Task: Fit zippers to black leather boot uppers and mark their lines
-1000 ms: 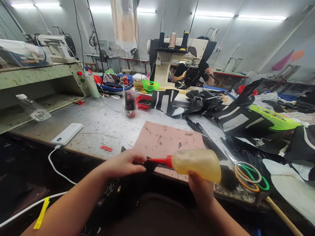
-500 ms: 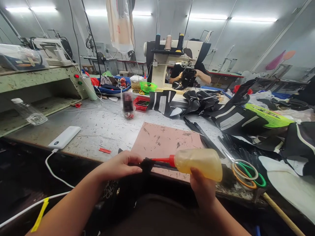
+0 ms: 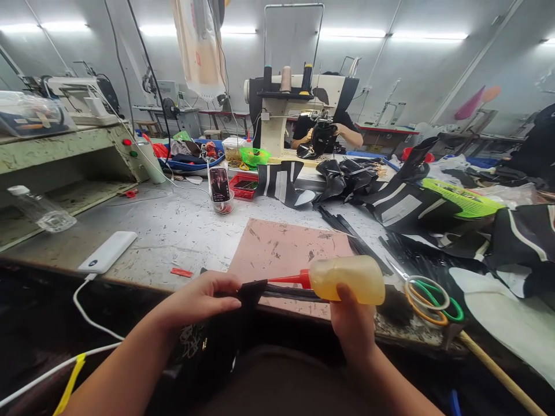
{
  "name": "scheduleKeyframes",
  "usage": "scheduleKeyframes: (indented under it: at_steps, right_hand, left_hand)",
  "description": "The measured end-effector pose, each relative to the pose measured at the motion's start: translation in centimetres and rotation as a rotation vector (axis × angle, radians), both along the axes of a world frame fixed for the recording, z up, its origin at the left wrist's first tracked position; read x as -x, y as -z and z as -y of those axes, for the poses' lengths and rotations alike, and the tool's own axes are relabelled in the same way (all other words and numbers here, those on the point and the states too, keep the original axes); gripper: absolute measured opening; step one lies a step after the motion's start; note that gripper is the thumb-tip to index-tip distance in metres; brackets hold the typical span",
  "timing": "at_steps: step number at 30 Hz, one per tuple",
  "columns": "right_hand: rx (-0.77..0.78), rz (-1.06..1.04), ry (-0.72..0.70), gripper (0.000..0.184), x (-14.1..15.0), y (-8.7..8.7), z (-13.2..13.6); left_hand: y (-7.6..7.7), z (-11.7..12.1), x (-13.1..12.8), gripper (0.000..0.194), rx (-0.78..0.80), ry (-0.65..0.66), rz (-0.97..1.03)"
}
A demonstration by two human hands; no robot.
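With our left grip (image 3: 197, 297) we pinch a black piece (image 3: 254, 290); with our right grip (image 3: 353, 326) we hold a squeeze bottle (image 3: 347, 279) of yellowish liquid, its red nozzle (image 3: 288, 279) pointing to nine o'clock, tip at the piece's edge. Around the middle of our view, we see a pink board (image 3: 281, 248) on the surface (image 3: 160, 219) at six, scissors (image 3: 427, 300) at four, a clear bottle (image 3: 43, 214) at nine and a sewing machine (image 3: 275, 130) at twelve.
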State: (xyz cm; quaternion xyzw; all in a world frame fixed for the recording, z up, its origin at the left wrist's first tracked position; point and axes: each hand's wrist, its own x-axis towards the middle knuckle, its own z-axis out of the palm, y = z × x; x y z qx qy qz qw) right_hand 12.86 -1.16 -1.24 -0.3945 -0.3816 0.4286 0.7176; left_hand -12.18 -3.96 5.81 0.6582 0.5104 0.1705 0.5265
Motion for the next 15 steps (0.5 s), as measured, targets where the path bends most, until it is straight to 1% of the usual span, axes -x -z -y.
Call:
scheduleKeyframes:
  at_steps: [4,7,9,12,15]
  right_hand:
    - [0.022,-0.101,-0.055,0.046,0.64,-0.18,0.07]
    - [0.029,-0.090,-0.103,0.051,1.06,-0.11,0.16]
    - [0.037,-0.088,-0.104,0.051,0.95,0.07,0.10]
    - [0.061,-0.144,-0.064,0.048,0.47,0.25,-0.07]
    - [0.037,-0.195,-0.056,0.047,0.43,0.17,-0.02]
  left_hand:
    - [-0.11,-0.09,-0.09,0.021,-0.012,-0.007,-0.023]
    - [-0.09,-0.06,-0.08,0.021,-0.006,-0.004,-0.002]
    - [-0.04,0.06,0.05,0.023,-0.001,-0.009,0.007]
    - [0.08,0.22,0.29,0.026,-0.012,-0.039,-0.015]
    - [0.12,0.21,0.31,0.025,-0.024,-0.043,-0.026]
